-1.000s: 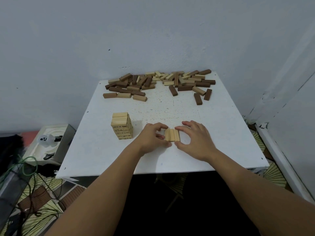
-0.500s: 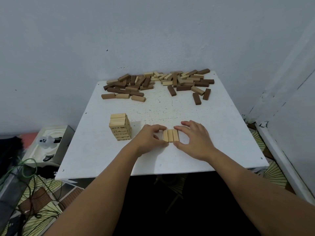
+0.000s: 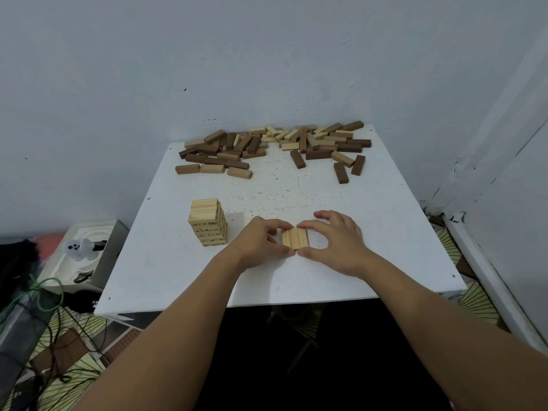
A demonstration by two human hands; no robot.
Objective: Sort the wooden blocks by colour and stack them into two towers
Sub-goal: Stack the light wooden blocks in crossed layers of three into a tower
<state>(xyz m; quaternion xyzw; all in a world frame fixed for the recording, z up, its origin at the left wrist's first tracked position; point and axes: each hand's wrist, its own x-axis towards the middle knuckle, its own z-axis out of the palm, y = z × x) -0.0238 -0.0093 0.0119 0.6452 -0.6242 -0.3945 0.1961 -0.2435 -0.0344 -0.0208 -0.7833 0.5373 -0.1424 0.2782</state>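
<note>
Now light blocks (image 3: 294,238) lie pinched between both hands' fingers (image 3: 308,224).

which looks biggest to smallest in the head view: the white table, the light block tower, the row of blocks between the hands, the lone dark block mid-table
1. white table
2. light block tower
3. row of blocks, pinched by left hand and right hand
4. lone dark block, though it lies farther from the camera, so unsure.

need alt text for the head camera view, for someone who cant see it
Both hands, left hand and right hand, pinch a row of three light blocks on a white table. A light tower stands left; mixed loose blocks lie behind.
</note>
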